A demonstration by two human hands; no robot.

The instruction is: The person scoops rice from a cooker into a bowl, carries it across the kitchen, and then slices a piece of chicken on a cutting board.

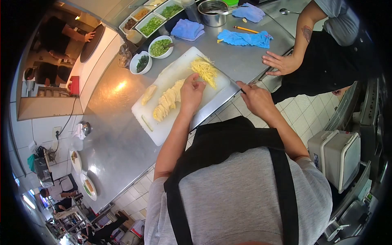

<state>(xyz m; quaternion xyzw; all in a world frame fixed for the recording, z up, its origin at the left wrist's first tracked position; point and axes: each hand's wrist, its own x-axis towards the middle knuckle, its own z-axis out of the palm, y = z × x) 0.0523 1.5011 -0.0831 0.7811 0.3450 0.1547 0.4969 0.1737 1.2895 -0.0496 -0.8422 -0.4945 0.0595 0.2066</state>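
Observation:
A white cutting board [163,134] lies on the steel counter. My right hand [258,99] is closed round the handle of a knife [225,74], whose blade reaches over the board's right side. My left hand [192,93] is over the board with its fingers curled together, beside a pile of thin yellow shreds [204,70] that look like ginger; whatever is in the fingers is hidden. To its left lies a row of overlapping pale yellow slices [166,103]. A separate pale piece [149,94] and a thin greenish strip [146,123] are farther left on the board.
Behind the board stand bowls of chopped greens [160,47] and dark leaves [141,62], containers of toppings [151,25] and a steel pot [213,12]. Blue cloths [245,38] and a pencil [246,29] lie behind right. A co-worker's hand [281,63] rests on the counter edge.

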